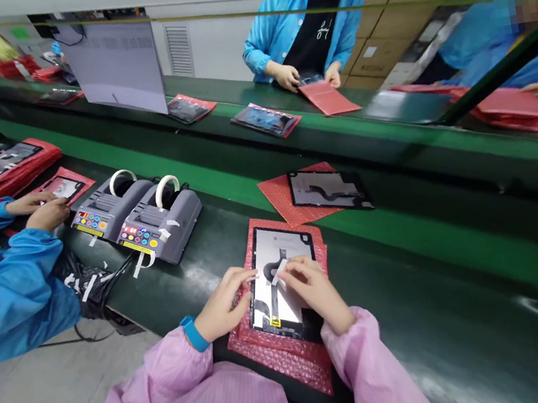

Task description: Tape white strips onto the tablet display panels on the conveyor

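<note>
A flat tablet screen panel (282, 239) with a pale metallic back, black border and dark flex cable (275, 307) lies in front of me on red bubble-wrap bags (293, 359). My right hand (316, 288) is over the panel's right side, thumb and forefinger pinching a short strip of white tape (279, 272) by the curved part of the cable. At the panel's left edge is my left hand (224, 304), fingers bent, a small piece of white tape (252, 277) at its fingertips. A yellow-framed label sits near the panel's lower end.
Two grey tape dispensers (161, 221) stand to the left, tape ends hanging out. Beyond my panel, another panel (327, 187) lies on a red bag (278, 197). More panels line the green conveyor (222, 161). A co-worker's hands (45, 208) work at far left; others work opposite.
</note>
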Available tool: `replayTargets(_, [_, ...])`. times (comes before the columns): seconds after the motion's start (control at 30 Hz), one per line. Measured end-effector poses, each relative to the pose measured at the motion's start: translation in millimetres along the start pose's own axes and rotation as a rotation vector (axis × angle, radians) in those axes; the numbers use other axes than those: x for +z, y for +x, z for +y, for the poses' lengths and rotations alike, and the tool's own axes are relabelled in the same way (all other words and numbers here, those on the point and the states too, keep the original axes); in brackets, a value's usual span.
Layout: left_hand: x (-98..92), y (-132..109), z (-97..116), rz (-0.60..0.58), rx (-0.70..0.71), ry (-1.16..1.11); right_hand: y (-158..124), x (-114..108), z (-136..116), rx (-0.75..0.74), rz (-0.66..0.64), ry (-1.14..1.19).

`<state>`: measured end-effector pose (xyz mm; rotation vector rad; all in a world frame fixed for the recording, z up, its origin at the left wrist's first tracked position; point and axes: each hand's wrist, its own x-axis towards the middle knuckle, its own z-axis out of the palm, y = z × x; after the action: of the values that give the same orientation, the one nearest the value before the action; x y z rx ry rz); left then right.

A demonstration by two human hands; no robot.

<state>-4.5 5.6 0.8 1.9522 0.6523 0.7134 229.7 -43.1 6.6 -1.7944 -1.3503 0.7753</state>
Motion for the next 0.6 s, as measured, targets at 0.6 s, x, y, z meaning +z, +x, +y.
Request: replayTargets(0.6, [20.1,7.1,-21.1,-0.075,0.114,0.706,13.0,24.9,7.9,0.013,-0.007,-0.383])
